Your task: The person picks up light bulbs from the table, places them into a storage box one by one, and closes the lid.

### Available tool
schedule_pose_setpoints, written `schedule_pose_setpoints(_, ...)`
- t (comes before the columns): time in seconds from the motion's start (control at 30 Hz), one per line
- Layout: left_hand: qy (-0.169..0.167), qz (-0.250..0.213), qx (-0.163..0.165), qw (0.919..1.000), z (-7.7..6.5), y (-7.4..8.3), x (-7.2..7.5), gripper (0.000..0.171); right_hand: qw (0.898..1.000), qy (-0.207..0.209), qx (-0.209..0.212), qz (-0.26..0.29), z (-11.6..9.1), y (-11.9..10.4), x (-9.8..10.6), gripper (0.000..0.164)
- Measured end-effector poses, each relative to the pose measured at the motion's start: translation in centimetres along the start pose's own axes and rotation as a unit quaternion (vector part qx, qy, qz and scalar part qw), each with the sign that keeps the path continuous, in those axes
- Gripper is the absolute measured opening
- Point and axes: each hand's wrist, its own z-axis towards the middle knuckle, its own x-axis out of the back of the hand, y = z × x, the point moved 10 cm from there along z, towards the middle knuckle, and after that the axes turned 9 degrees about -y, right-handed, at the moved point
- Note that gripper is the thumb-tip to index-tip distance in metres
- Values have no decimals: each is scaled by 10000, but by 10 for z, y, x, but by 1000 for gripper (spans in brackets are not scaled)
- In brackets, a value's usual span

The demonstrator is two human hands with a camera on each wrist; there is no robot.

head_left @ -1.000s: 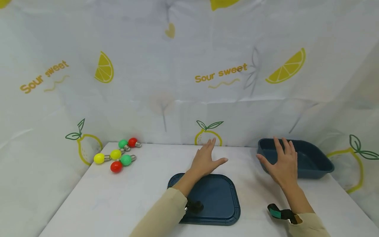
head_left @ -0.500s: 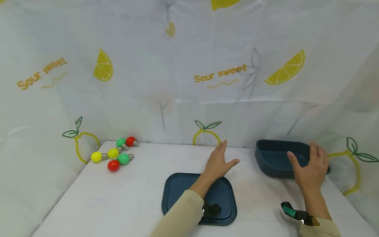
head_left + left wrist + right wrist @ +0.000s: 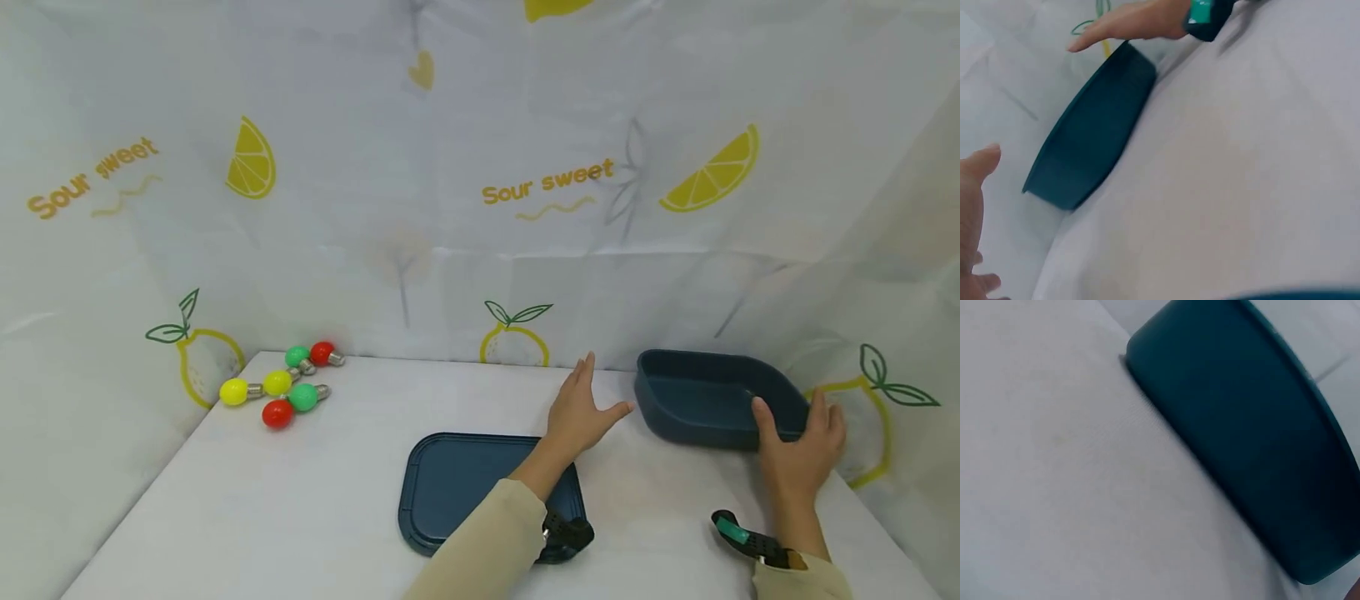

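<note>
A dark blue basin (image 3: pixel 701 429) with rounded corners stands at the back right of the white table. My right hand (image 3: pixel 801 454) is at its right end, thumb toward the front wall and the other fingers spread past the right corner. In the left wrist view, that hand (image 3: pixel 1141 24) reaches straight-fingered over the far end of the basin (image 3: pixel 1091 131). My left hand (image 3: pixel 579 423) hovers left of the basin, thumb spread out, with nothing in it. The right wrist view is mostly filled by the basin's side (image 3: pixel 1235 425).
A flat dark blue tray or lid (image 3: pixel 465 479) lies front centre, partly covered by my left forearm. At the back left sit several coloured bulbs, among them a red bulb (image 3: pixel 277 414), a yellow bulb (image 3: pixel 234 392) and a green bulb (image 3: pixel 303 397). A lemon-print curtain (image 3: pixel 420 208) hangs behind.
My right hand has moved from over the basin to its right end and come lower. My left hand has shifted right, toward the basin's left end. The view has panned slightly right.
</note>
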Motion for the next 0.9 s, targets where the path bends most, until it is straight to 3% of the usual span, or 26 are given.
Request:
schedule_pose_setpoints(0.17, -98, -662, 452, 9967, -6, -5, -26, 94, 9891, -233, -1268, 706, -10, 32, -5, 81)
schedule_pose_setpoints(0.3, -166, -1114, 460, 9926, -5, -1, -43, 93, 9774, -434, -1803, 1020, -13, 42, -10, 84)
schedule_pose_setpoints(0.47, -288, -1959, 602, 9783, -3, 4, -60, 89, 9735, -715, -1973, 909, -18, 42, -19, 84)
schedule_pose_setpoints(0.57, -365, -2234, 710, 9714, -2, 10, -69, 87, 9732, -756, -2017, 800, -20, 43, -20, 83)
schedule_pose_setpoints(0.77, -563, -2383, 558, 9680, 4, 33, -80, 83, 9756, -741, -2003, 506, -15, 41, -19, 84)
schedule_pose_setpoints(0.9, -524, -2496, 682, 9645, 6, 39, -83, 78, 9795, -638, -1900, 220, -12, 39, -14, 82)
